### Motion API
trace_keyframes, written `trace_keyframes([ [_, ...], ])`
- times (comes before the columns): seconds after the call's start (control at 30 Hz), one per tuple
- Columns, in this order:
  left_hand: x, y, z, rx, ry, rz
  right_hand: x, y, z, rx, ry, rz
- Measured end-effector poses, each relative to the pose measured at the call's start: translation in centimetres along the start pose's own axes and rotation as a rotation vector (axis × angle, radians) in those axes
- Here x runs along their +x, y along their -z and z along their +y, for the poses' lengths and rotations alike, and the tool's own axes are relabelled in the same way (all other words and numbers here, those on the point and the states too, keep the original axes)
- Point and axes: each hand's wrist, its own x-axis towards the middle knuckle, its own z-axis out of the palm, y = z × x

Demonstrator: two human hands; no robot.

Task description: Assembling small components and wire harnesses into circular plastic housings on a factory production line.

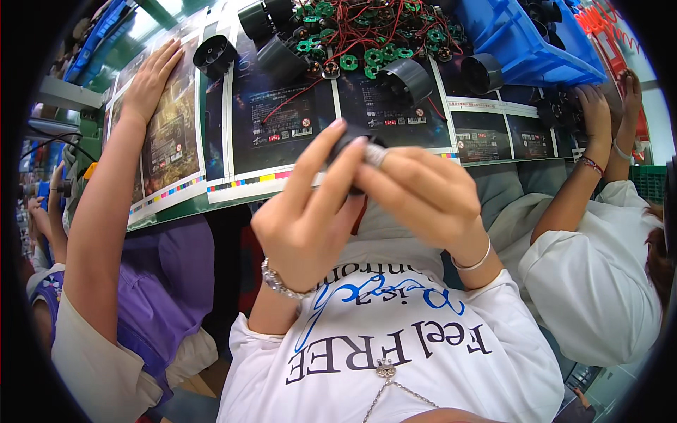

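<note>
Above the table's near edge, my left hand (305, 211) and my right hand (430, 189) meet, fingertips closed around a small dark round part (343, 147). Fingers cover most of it, so its exact kind is hidden. A pale silvery bit (376, 154) shows by my right fingertips; I cannot tell whether it belongs to the part. Beyond my hands lies a heap of green circuit boards (389, 53) with red wires. Black plastic cups lie around the heap, one on its side (407, 80) and another (482, 73) farther right.
Dark printed sheets (282, 144) cover the table. A blue crate (518, 46) stands at the far right. More black cups (215, 56) lie far left. A co-worker's hand (151, 81) rests on a sheet at left; another co-worker's hand (594, 113) is by black parts at right.
</note>
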Motion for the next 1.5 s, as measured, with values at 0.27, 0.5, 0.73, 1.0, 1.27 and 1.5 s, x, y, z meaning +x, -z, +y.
trace_keyframes([
  [0.27,-0.9,7.0,-7.8,0.6,0.166,0.076,1.3,0.7,3.5,-0.326,-0.21,-0.085],
  [0.5,-0.5,4.1,-6.6,0.384,0.156,0.139,0.7,0.0,1.7,0.353,-0.597,-0.135],
  [0.73,0.2,-1.0,-3.0,0.011,-0.025,-0.12,1.7,-0.8,2.8,0.224,-0.584,-0.137],
  [1.0,0.5,-1.0,-2.6,-0.144,0.081,0.012,1.1,-3.2,5.0,-0.34,-0.267,-0.206],
  [1.27,-0.4,-0.6,-2.6,-0.372,0.198,0.225,1.3,-2.3,3.9,-0.133,-0.424,-0.222],
  [1.5,0.2,-0.7,-2.5,-0.336,0.169,0.162,0.3,2.2,3.5,-0.238,-0.556,-0.157],
])
